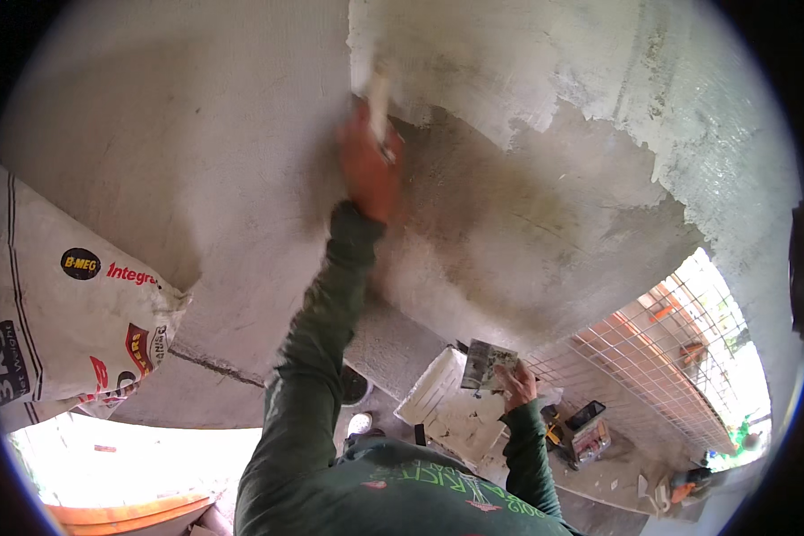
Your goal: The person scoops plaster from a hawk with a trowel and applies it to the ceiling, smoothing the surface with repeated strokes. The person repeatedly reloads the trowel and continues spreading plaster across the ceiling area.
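"Both gripping something?"
"Yes, apart: left hand [371, 170] clamped on a blurred tool [380, 103], jutting above it by the wall [545, 214]; right hand [518, 388], lower, gripping a plate [486, 364] just to its left."

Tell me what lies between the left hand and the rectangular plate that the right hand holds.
In the head view, a stretch of grey wall lies between the left hand and the rectangular plate; no loose object shows there.
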`<state>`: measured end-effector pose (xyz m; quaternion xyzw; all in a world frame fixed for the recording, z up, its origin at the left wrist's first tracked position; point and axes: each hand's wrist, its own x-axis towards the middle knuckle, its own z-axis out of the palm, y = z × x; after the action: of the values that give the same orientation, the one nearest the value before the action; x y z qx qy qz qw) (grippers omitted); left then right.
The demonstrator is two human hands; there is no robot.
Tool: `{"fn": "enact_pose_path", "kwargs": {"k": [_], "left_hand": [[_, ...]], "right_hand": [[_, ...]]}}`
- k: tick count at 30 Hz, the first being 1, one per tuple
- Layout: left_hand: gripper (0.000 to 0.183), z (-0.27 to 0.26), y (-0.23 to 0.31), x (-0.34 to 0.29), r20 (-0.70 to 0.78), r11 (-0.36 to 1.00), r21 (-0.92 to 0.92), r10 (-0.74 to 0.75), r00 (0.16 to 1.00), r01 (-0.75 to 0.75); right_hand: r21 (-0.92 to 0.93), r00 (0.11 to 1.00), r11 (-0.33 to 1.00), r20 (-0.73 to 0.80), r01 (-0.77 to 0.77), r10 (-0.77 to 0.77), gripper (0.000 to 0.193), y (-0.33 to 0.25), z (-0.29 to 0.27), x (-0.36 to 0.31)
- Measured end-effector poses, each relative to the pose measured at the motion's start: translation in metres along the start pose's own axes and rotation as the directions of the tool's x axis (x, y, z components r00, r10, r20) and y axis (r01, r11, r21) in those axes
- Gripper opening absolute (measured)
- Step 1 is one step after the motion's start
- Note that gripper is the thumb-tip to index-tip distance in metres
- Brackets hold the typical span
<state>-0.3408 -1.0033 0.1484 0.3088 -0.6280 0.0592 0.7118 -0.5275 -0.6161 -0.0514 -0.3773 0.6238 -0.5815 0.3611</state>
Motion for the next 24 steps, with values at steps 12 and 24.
{"fn": "enact_pose_path", "kwargs": {"k": [12, 24], "left_hand": [[0.044, -0.029, 0.085, -0.057, 0.421, 0.758, -0.376, -0.372, 0.827, 0.533], [0.034, -0.171, 0.100, -0.108, 0.699, 0.169, -0.516, -0.484, 0.527, 0.840]], "right_hand": [[-0.473, 0.950, 0.847, -0.059, 0.243, -0.305, 0.023, -0.005, -0.024, -0.011], [-0.720, 0.275, -0.143, 0.430, 0.679, -0.860, 0.045, -0.183, 0.097, 0.032]]}}
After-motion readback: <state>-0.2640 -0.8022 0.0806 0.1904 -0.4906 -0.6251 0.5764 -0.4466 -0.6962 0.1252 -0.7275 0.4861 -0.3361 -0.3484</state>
